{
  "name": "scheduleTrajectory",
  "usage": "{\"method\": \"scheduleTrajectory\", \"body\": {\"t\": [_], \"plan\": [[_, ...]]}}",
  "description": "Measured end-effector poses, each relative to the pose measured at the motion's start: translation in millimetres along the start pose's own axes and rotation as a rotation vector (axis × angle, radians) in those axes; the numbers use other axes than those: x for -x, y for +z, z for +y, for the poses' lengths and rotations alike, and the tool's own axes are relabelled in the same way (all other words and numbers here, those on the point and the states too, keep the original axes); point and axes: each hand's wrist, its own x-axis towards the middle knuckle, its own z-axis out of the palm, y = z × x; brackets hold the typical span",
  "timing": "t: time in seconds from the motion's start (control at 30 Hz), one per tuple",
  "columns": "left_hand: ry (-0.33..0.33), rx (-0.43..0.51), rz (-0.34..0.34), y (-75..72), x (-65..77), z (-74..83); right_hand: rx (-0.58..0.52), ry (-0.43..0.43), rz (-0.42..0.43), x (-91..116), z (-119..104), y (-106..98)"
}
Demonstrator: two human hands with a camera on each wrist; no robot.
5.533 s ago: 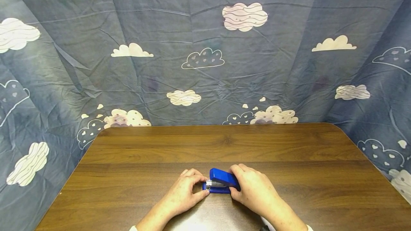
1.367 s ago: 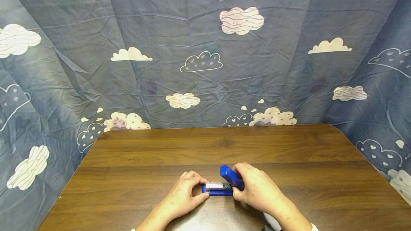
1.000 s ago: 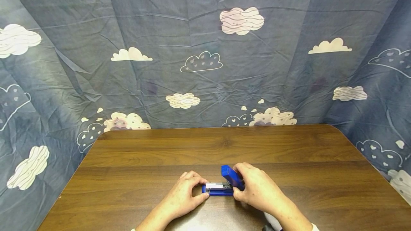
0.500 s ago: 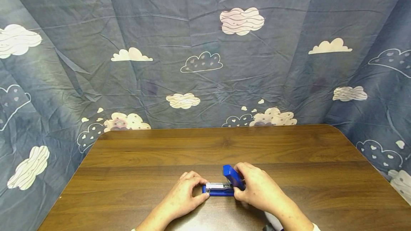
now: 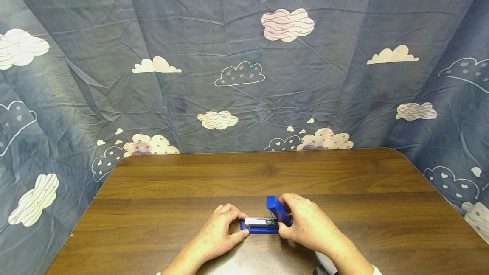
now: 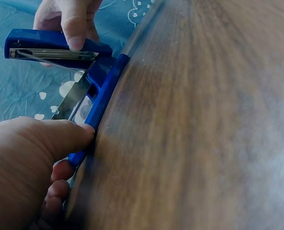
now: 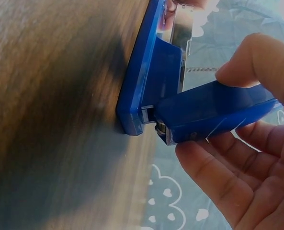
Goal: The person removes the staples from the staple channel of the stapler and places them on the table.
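Note:
A blue stapler (image 5: 263, 231) lies on the wooden table with its top cover (image 7: 213, 108) swung up steeply, baring the metal staple channel (image 5: 257, 222). A thin spring (image 7: 202, 69) stretches between channel and cover in the right wrist view. My left hand (image 5: 219, 227) pinches the front end of the stapler's base (image 6: 103, 98) between thumb and fingers. My right hand (image 5: 305, 222) grips the raised cover, thumb on one side and fingers on the other. The hinge end is mostly hidden behind that hand in the head view but shows in the right wrist view.
The brown wooden table (image 5: 172, 186) spreads around the stapler on all sides. Behind it hangs a dark blue cloth (image 5: 183, 96) with cloud prints. A grey and black item (image 5: 324, 263) shows partly under my right forearm at the near edge.
Since the oldest frame, my right hand has swung the stapler's cover up and back from the channel, then slightly further in the last second. My left hand holds the base in place.

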Motion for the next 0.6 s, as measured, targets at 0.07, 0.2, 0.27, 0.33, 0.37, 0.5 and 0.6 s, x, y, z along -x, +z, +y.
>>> {"method": "scheduleTrajectory", "body": {"t": [0.07, 0.2, 0.27, 0.33, 0.37, 0.5, 0.6], "plan": [[-0.001, -0.001, 0.000, -0.1, 0.1, 0.2, -0.003, 0.004, -0.003, -0.1, 0.1, -0.2], [-0.003, -0.002, -0.001, -0.4, 0.2, 0.7, -0.006, 0.015, -0.009, -0.4, -0.2, -0.8], [-0.002, -0.003, 0.000, -0.6, 0.1, 0.9, -0.006, 0.018, -0.012, -0.6, -0.3, -1.1], [0.000, -0.005, 0.001, -0.8, 0.0, 1.0, -0.006, 0.020, -0.014, -0.7, -0.4, -1.4], [0.001, -0.006, 0.002, -0.8, 0.0, 1.0, -0.006, 0.019, -0.015, -0.7, -0.4, -1.5], [0.003, -0.008, 0.003, -0.7, 0.3, 0.7, -0.008, 0.020, -0.019, -0.5, -0.3, -1.8], [0.003, -0.006, 0.004, -0.3, 0.6, 0.5, -0.009, 0.023, -0.022, -0.5, -0.3, -2.0]]}}
